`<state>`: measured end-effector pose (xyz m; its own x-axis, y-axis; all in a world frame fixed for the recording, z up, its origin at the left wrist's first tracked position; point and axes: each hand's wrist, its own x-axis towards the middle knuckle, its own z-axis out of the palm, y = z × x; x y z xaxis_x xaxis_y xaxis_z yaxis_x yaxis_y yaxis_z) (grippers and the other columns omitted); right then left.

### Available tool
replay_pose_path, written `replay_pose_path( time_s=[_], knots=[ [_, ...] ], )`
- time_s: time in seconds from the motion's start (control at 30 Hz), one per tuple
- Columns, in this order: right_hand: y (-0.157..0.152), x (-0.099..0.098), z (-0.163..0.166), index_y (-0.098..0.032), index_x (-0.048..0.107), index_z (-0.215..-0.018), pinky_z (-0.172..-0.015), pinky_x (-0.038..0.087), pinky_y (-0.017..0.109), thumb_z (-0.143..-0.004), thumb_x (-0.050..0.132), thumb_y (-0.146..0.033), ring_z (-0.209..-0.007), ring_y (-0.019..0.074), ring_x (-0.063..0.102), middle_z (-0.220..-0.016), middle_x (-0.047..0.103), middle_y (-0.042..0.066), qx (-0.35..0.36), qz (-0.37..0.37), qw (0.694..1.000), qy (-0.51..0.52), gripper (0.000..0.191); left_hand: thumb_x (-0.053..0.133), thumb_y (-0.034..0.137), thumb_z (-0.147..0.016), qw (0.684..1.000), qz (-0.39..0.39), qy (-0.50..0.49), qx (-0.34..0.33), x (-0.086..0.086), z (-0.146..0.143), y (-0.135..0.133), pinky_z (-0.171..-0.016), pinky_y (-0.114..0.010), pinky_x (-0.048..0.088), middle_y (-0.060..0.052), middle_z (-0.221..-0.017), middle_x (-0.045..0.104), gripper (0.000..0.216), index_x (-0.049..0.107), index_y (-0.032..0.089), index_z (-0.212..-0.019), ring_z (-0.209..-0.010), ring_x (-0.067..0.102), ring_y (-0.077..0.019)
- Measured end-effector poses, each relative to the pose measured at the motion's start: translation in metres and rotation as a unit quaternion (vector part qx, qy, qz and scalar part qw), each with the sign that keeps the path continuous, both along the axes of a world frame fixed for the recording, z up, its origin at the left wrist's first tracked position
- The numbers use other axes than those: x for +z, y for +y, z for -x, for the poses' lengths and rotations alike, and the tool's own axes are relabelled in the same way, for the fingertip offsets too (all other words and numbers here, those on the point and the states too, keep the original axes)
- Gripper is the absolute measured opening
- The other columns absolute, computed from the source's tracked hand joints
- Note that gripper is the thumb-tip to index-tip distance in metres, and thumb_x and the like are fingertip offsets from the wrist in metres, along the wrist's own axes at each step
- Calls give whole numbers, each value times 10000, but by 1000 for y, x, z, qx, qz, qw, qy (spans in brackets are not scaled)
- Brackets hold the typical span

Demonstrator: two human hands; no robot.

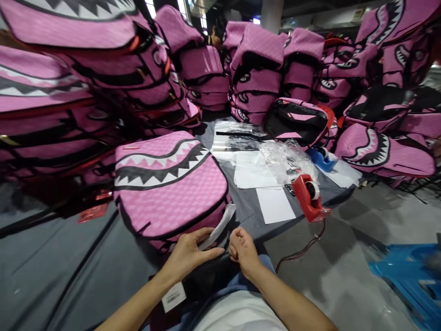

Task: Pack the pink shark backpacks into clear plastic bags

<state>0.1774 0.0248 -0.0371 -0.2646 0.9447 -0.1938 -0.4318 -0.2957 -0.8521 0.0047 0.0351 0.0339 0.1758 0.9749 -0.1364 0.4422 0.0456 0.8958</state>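
A pink backpack point(175, 197) with a black-and-white shark-mouth band lies on the grey-covered table in front of me. From its near right edge stands a carry handle wrapped in whitish film point(223, 223). My left hand point(193, 250) is at the lower end of this handle, which runs between its fingers and outstretched thumb; some fingertips are hidden behind it. Just right of the handle, my right hand point(243, 248) is closed with fingers curled; whatever they pinch is too small to make out. A white barcode tag point(174, 296) hangs below my left wrist.
Stacked pink backpacks point(257, 69) line the back and left. Right of my backpack lie white sheets point(275, 205), clear plastic bags point(289, 158), a red tape dispenser point(310, 197) at the table edge and a blue dispenser point(322, 158). A blue plastic stool point(406, 271) stands on the floor.
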Motion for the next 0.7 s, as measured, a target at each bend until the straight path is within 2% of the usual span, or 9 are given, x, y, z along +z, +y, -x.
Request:
replay_pose_path(
  time_s=[0.13,0.33,0.47,0.57,0.7],
  knots=[
    [7,-10,23,-233,419,-808,-403,221,169,-750,688,-755,-415,44,268,-503,386,-135,-2,-51,996,-69,591,835,488,-592,1000,0,-5,16,-2,0,-2,-730,-286,587,-10,-878,793,484,763,214,-985,-835,750,-267],
    [12,-23,20,-225,444,-820,-422,257,177,-810,620,-738,-437,57,339,-535,448,-109,19,-79,988,-133,542,649,605,-772,996,10,-81,37,-18,-1,1,-693,-298,588,-46,-830,768,473,761,178,-942,-747,722,-235],
    [11,-20,15,-213,483,-886,-422,277,166,-819,612,-712,-485,63,421,-635,562,-60,55,-67,985,-150,520,698,614,-736,993,45,-105,31,-15,0,4,-709,-313,605,-57,-896,778,495,769,173,-950,-771,723,-241],
    [19,-12,19,-212,507,-916,-395,263,161,-747,669,-703,-455,63,426,-599,532,-80,81,-29,987,-139,544,728,612,-711,990,60,-122,32,-11,1,4,-693,-316,610,-59,-870,782,500,778,175,-948,-753,725,-245],
    [27,-3,27,-207,531,-972,-373,256,163,-666,733,-678,-419,69,440,-560,538,-93,84,2,988,-127,598,734,591,-716,991,28,-122,57,-11,1,2,-661,-299,609,-52,-828,778,465,787,186,-938,-709,720,-228]
  ],
)
